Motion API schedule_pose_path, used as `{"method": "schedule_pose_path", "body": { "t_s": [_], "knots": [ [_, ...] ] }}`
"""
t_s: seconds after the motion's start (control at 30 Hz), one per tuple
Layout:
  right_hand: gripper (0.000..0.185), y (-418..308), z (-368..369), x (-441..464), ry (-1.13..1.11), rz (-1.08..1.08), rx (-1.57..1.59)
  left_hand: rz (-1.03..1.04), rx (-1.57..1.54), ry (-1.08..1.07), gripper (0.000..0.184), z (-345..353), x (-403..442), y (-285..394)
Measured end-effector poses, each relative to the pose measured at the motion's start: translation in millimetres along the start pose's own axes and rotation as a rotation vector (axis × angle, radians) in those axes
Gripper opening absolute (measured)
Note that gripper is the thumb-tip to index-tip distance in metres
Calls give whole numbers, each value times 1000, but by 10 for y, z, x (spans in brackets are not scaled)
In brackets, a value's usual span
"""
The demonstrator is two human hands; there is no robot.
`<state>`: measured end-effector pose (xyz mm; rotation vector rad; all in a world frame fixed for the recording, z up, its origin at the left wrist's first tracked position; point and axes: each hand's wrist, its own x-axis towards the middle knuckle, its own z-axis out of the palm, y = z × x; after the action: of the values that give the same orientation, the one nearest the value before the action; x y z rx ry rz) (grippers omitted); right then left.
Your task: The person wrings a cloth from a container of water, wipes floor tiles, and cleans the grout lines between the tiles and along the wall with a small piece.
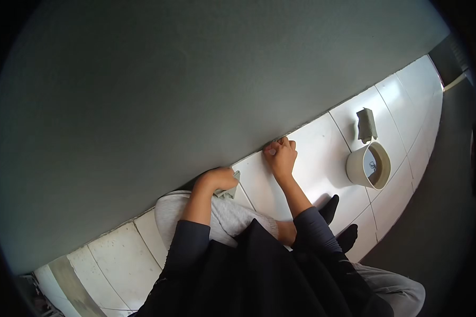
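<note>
My left hand [220, 178] is closed around a grey-green cloth [228, 191], low against the wall and beside my bent knee. Part of the cloth sticks out below and beyond the fingers. My right hand [282, 156] is curled at the joint where the wall meets the white tiled floor [312, 153]. Its fingertips press toward that joint, and whatever they may hold is too small or hidden to make out.
To the right stands a cream bucket [357, 166] with dark liquid inside. Just beyond it lies a grey-brown, rough-edged block-like piece [366, 125]. A plain grey wall [143, 105] fills the upper left. My feet in black socks [330, 208] rest on the tiles.
</note>
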<state>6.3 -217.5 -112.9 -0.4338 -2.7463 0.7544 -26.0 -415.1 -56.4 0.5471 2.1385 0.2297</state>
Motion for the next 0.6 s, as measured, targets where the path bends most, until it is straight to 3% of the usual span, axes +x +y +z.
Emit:
{"method": "schedule_pose_path", "body": {
  "t_s": [0.23, 0.37, 0.47, 0.6],
  "knots": [
    [5, 82, -53, 74, 134, 140, 54, -20, 17, 24, 46, 21, -9, -15],
    [6, -172, 59, -133, 16, -23, 46, -23, 4, 33, 48, 84, 33, -79],
    [7, -16, -39, 22, 79, 82, 90, -39, 8, 11, 49, 29, -32, -34],
    [8, -210, 73, -111, 83, 44, 78, -14, 17, -5, 49, 34, 8, -25]
  ]
}}
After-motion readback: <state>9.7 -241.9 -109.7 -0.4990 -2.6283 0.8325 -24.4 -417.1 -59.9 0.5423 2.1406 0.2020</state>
